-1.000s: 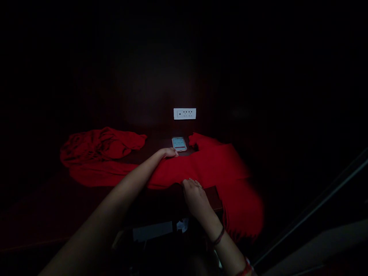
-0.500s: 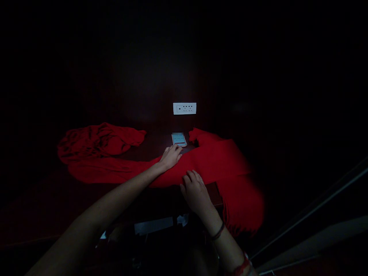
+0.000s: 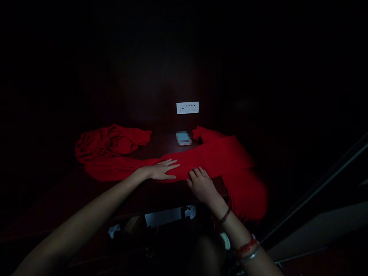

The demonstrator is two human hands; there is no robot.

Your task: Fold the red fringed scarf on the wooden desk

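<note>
The red cloth (image 3: 227,157) lies along the bench (image 3: 162,143) in a broad, fairly flat band. Toward the right it widens, and its end hangs down past the bench's corner. Toward the back left sits a rumpled red heap (image 3: 109,143) (whether it is one piece with the band, I cannot make out in this gloom).

What has just changed is the left hand (image 3: 163,170): a second ago it was up at the cloth's far edge by the phone (image 3: 183,138), and now it is nearer the front, palm down, fingers spread, gripping nothing. That looks like a flattening stroke over the middle of the band, with the far edge now left free. The right hand (image 3: 202,185) has shifted far less.

As for how cloth and hands stand, the band runs directly beneath the left palm and reaches out on both sides of it. The right hand is at the near edge, just beside the left fingertips, its fingers bent over the fabric; whether they pinch it, I cannot tell.

Beyond the band, the phone rests on the bench, apart from both hands, and a white socket plate (image 3: 187,107) is on the wall above. Below the bench front, a pale strip (image 3: 163,217) shows dimly.
</note>
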